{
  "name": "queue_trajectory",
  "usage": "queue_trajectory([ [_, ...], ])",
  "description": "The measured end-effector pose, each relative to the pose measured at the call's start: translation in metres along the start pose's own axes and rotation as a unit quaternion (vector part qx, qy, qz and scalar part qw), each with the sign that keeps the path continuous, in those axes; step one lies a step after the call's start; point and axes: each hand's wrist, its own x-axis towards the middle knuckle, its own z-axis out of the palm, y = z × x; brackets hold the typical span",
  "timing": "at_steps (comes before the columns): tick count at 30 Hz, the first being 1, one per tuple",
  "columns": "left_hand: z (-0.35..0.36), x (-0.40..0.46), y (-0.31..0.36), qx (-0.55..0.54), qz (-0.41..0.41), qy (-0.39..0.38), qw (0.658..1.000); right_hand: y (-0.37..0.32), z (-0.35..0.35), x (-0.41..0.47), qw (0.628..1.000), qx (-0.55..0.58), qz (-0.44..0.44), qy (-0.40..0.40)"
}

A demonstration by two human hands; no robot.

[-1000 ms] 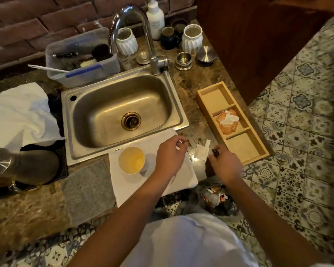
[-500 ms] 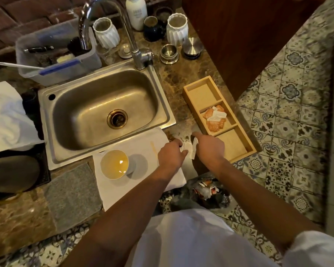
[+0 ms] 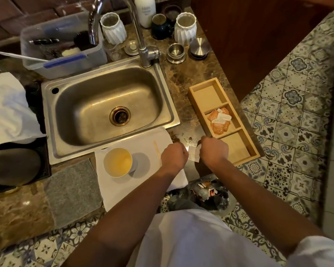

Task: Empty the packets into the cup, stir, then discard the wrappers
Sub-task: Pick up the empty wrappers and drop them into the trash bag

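A paper cup (image 3: 117, 162) with yellowish liquid stands on a white napkin (image 3: 123, 187) in front of the sink. A thin wooden stirrer (image 3: 157, 149) lies on the napkin right of the cup. My left hand (image 3: 174, 158) and my right hand (image 3: 213, 151) are fists close together above the counter's front edge, both pinching small white wrappers (image 3: 193, 156) between them. A wooden tray (image 3: 247, 151) to the right holds orange and white packets (image 3: 219, 120) in its middle compartment.
A steel sink (image 3: 106, 112) with a tap (image 3: 141, 45) lies behind the cup. White vases, metal tins and a plastic tub stand at the back. A bin with dark liner and discarded wrappers (image 3: 206, 191) sits on the floor below my hands. A grey pad (image 3: 71, 191) lies left.
My two hands came together over the wrappers on the counter and now grip them between them. The view shifted slightly, the cup has not moved.
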Motion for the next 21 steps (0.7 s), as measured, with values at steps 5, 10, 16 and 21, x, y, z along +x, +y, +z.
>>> queue_trajectory([
  [5, -0.004, 0.002, -0.002, -0.007, 0.004, -0.007, 1.0, -0.001, 0.0, -0.001, 1.0, 0.003, 0.011, -0.01],
  [10, 0.002, 0.003, -0.001, -0.011, -0.005, -0.019, 1.0, 0.001, 0.004, -0.004, 0.999, 0.033, 0.038, -0.018],
  [16, 0.009, -0.005, -0.001, -0.022, -0.002, -0.035, 0.999, 0.007, 0.018, -0.011, 0.996, 0.066, 0.065, -0.008],
  [21, 0.009, -0.006, -0.001, -0.009, 0.007, -0.038, 0.999, 0.009, 0.02, -0.01, 0.992, 0.104, 0.07, -0.003],
])
